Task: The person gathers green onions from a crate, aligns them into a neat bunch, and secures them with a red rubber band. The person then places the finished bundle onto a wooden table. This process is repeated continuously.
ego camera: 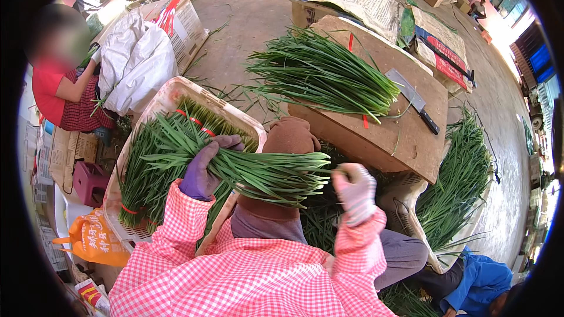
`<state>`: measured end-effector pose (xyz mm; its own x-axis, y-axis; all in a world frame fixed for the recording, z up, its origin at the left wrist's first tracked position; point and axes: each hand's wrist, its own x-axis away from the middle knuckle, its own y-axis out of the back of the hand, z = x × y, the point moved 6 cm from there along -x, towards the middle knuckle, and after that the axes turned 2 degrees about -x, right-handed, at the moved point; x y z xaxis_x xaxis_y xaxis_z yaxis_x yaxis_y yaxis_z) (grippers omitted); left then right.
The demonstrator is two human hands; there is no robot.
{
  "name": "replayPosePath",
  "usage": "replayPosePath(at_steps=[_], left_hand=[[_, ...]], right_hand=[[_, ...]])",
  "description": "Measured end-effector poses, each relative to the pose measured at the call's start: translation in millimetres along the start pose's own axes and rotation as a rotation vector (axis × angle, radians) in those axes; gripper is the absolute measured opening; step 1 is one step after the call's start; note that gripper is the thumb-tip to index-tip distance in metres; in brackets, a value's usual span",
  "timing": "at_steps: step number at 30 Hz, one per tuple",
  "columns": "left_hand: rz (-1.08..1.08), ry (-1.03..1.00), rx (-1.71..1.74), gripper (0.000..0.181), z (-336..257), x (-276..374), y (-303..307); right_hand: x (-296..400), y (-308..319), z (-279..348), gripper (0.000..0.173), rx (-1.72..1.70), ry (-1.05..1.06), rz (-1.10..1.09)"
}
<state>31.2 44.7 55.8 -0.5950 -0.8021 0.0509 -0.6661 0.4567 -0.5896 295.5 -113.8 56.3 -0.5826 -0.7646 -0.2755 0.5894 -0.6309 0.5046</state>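
My left hand [203, 171], in a purple and grey glove, grips a thick bunch of garlic chives [269, 174] across the middle. Their pale cut ends point right, over my covered knee. Just past those ends is my right hand [356, 193] in a pale striped glove, fingers curled and blurred; whether it pinches a stray leaf I cannot tell. Under the leafy end stands a plastic crate [118, 176] with red-tied chive bunches [132, 202]. A loose chive pile [326, 75] lies on the wooden board [423, 141] over a red strip [365, 122], beside a kitchen knife [412, 94].
At right, another crate [425, 224] holds loose chives [458, 185]. A person in blue [480, 277] sits at lower right; another in red [48, 101] works at left by a white sack [141, 66]. An orange bag [94, 237] and purple stool [90, 180] stand left.
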Motion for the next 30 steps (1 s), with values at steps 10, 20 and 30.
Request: replayPosePath(at_steps=[10,20,30], left_hand=[[-0.128,0.052,0.097,0.035,0,-5,-2],[0.036,0.135,0.151,0.028,2,-36,-81],[0.420,0.097,0.134,0.049,-14,-45,-227]], right_hand=[[116,235,-139,0.014,0.817,-0.532,-0.126],[-5,-10,71,0.100,0.063,0.112,0.239],[-35,46,38,0.022,-0.488,-0.302,-0.120]])
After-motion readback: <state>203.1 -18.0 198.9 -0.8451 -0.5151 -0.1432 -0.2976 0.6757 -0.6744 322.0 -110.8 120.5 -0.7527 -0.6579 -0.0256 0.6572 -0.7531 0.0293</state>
